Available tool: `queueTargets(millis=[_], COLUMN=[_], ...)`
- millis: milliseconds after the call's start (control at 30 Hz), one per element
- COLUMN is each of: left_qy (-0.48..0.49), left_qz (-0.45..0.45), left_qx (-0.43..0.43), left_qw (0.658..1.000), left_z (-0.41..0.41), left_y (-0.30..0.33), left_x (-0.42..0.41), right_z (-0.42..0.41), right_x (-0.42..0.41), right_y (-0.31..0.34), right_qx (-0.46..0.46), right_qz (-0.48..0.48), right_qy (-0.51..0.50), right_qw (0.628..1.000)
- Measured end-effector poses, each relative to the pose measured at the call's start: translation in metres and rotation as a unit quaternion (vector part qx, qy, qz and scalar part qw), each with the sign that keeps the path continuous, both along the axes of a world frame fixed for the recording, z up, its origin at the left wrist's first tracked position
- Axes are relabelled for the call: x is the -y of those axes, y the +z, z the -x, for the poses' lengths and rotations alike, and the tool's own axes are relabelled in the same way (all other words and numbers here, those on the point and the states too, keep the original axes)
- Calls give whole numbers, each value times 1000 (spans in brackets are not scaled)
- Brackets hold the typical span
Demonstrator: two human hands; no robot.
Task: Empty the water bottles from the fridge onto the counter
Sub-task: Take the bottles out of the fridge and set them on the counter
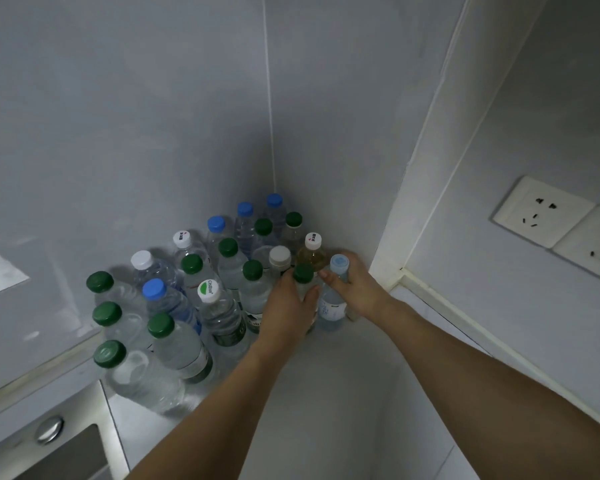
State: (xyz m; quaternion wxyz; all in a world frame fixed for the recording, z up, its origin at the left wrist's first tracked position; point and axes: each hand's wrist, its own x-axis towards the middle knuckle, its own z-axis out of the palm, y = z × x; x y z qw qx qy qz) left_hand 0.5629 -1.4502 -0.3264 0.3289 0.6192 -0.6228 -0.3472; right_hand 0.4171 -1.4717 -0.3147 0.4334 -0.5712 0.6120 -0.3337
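Observation:
Several water bottles with green, blue and white caps stand crowded in the corner of the white counter (343,393). My left hand (288,306) grips a green-capped bottle (303,273) at the group's near right edge. My right hand (355,285) grips a pale-blue-capped bottle (333,306) just to its right, beside the wall. Both bottles stand upright on the counter. A yellowish bottle with a white cap (312,252) stands right behind them.
Grey walls meet in a corner behind the bottles. A steel sink (59,455) with a round knob (49,427) lies at the lower left. Wall sockets (548,216) sit on the right wall, beyond a white ledge (440,299).

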Motion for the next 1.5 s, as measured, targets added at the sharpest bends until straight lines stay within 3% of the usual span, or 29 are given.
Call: queueTargets(millis=[233,433,667,800,1300,1500], left_qy=[10,-46,-175,-229,-451,-555], left_qz=[52,110,201,219,325,366], left_qx=[20,127,260,295,238,185], left_qw=[998,985,928,901,797,724], left_z=[1,-6,17,50,246,322], left_y=[33,62,91,101,118,130], left_x=[-15,-43,-97,-123,-293,-407], right_z=[11,36,76,104,218,240], right_x=[-37,-101,-193,-245,-496,-637], right_y=[33,59,95,109,138,149], right_qx=[-129,-216,-276,-296,-355,-359], right_qz=[38,52,69,59,-26,-66], right_qy=[-17,-23,-80,-117,-329,-444], right_qw=[991,975,955,946,875,818])
